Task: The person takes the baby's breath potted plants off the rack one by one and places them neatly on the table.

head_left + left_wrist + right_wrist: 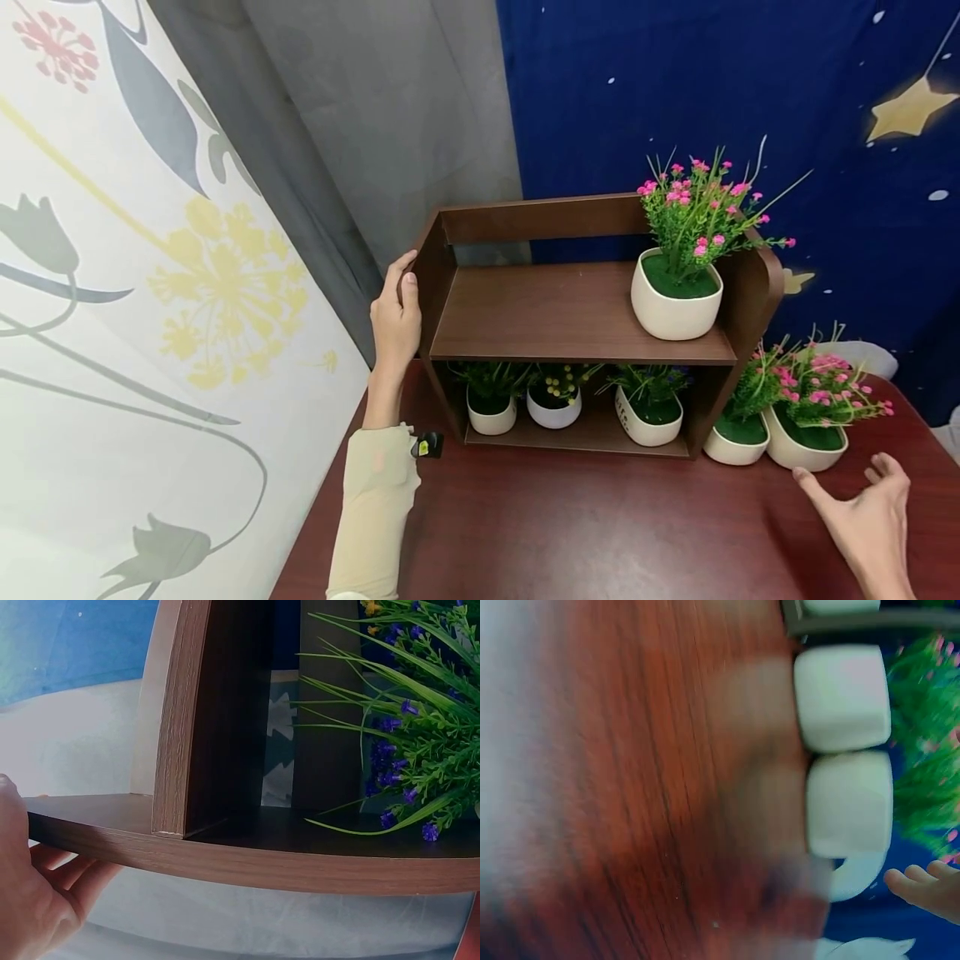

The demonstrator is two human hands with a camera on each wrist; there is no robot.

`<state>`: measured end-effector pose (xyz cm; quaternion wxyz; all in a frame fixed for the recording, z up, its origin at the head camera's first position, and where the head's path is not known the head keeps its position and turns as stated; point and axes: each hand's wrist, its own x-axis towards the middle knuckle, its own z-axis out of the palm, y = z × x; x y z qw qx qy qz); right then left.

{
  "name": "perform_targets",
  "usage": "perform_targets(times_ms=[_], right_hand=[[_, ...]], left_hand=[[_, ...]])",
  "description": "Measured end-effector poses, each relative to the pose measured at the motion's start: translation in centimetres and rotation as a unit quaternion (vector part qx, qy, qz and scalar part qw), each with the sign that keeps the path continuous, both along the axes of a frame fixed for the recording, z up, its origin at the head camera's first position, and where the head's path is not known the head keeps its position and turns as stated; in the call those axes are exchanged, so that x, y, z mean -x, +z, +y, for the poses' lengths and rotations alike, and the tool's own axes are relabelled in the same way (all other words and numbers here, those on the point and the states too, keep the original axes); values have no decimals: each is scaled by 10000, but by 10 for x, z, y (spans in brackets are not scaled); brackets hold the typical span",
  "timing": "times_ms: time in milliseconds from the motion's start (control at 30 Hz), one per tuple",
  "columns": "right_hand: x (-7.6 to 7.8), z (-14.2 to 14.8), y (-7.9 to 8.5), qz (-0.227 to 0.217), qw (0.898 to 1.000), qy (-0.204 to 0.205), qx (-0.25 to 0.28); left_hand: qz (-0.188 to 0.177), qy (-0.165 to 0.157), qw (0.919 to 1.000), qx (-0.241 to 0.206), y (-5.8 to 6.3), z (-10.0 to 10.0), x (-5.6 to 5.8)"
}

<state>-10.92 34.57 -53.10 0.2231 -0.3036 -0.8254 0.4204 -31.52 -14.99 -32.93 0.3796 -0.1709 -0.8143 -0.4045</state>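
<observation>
A brown two-tier wooden shelf point(540, 308) stands on the dark red table. My left hand point(395, 325) holds its left side panel, and in the left wrist view the thumb and fingers lie on either side of that board point(97, 840). My right hand point(866, 521) is spread, thumb apart from the fingers, just in front of a white pot of pink flowers point(806, 446) on the table. In the right wrist view, the fingertips point(904, 885) show beside that pot point(849, 806). Left of it, another white potted plant point(738, 442) stands close against the shelf.
A pink-flowered potted plant point(678, 308) sits at the right end of the upper tier. The lower tier bears three small pots, one with yellow blooms point(555, 408) and one with blue point(651, 421). A patterned wall panel point(187, 333) rises at left; curtains point(675, 83) hang behind.
</observation>
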Motion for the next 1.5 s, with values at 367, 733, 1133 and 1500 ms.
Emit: perform_targets(times_ms=[367, 733, 1133, 1500], right_hand=[[-31, -67, 54, 550, 9981, 23, 289], [-36, -106, 103, 1748, 9817, 751, -45], [-22, -129, 132, 2343, 9587, 1547, -457], [12, -146, 159, 2386, 9543, 1654, -708]], left_hand=[[-16, -11, 10000, -9, 1, 0, -1], [-43, -8, 10000, -15, -1, 0, 0], [-14, -30, 10000, -35, 0, 0, -1], [-49, -29, 10000, -61, -1, 0, -1]])
